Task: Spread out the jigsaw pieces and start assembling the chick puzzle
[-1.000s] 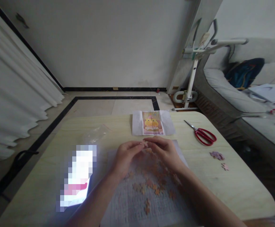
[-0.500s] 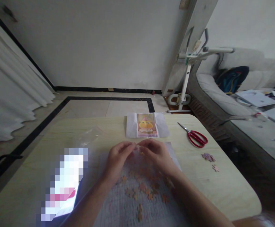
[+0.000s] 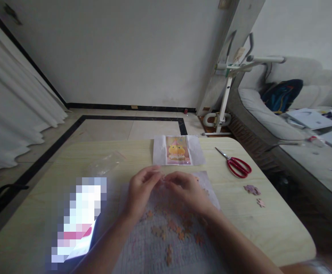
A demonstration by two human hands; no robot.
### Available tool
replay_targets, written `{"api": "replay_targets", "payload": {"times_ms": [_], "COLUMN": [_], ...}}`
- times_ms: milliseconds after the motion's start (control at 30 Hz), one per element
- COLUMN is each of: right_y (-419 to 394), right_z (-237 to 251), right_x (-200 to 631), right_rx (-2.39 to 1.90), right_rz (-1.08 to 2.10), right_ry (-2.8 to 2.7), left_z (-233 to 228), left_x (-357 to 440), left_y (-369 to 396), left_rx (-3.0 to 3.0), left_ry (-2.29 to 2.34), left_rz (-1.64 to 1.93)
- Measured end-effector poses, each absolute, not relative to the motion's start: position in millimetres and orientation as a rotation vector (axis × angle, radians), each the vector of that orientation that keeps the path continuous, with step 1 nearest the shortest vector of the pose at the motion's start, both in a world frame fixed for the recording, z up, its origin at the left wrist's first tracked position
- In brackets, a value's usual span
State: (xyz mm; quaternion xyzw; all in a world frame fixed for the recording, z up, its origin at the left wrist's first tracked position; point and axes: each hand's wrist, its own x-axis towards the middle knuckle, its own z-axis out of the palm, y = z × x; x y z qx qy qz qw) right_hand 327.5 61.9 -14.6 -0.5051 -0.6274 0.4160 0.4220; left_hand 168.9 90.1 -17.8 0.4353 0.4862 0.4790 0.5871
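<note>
My left hand [image 3: 139, 191] and my right hand [image 3: 183, 189] meet fingertip to fingertip over the far end of a white printed sheet [image 3: 154, 247]. Between the fingertips sits a small pinkish puzzle piece [image 3: 162, 178], pinched by both hands. Several orange-pink puzzle pieces [image 3: 170, 228] lie scattered on the sheet under and behind my wrists. Just beyond my hands lies a reference picture [image 3: 178, 150] of a yellow cartoon duck on a white wrapper.
Red-handled scissors [image 3: 236, 165] lie at the table's right, with a few purple-pink pieces [image 3: 252, 189] nearer the right edge. A clear plastic bag [image 3: 106, 163] lies left of the picture. A blurred bright patch [image 3: 79, 219] covers the near left. Sofa and exercise machine stand beyond.
Both hands have drawn slightly back toward me and to the left, staying joined at the fingertips. The camera view shifted a little.
</note>
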Motion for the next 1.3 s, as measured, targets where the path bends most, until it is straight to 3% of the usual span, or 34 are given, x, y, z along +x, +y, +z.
{"api": "replay_targets", "payload": {"times_ms": [1300], "right_y": [65.6], "right_z": [-15.0], "right_x": [330.8], "right_rx": [-1.238], "right_rz": [1.038], "right_ry": [-1.381], "left_z": [-4.5], "left_x": [166.6], "left_y": [82.0], "left_rx": [1.359], "left_ry": [1.017], "left_rz": [1.019]}}
